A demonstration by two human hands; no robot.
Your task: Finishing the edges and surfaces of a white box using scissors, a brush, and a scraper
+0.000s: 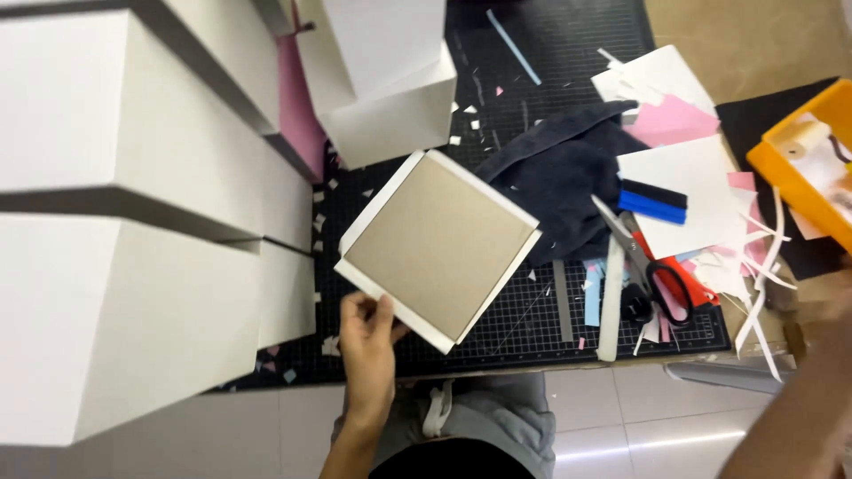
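left hand (368, 330) gripping cardboard square (438, 247), scissors (645, 274)

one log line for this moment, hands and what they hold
left hand: grips corner of cardboard square | right hand: blurred, unclear | scissors: on mat

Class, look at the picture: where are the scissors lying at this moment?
In the head view the scissors lie right of centre on the black cutting mat, beside the dark cloth, below a blue scraper.

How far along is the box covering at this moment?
Done: several white covered boxes stand stacked at the left. In hand: the left hand pinches the near corner of a brown cardboard square lying on white paper, whose margins stick out flat around it, so folding them looks left. The right hand is blurred at the frame edge; scissors lie untouched.
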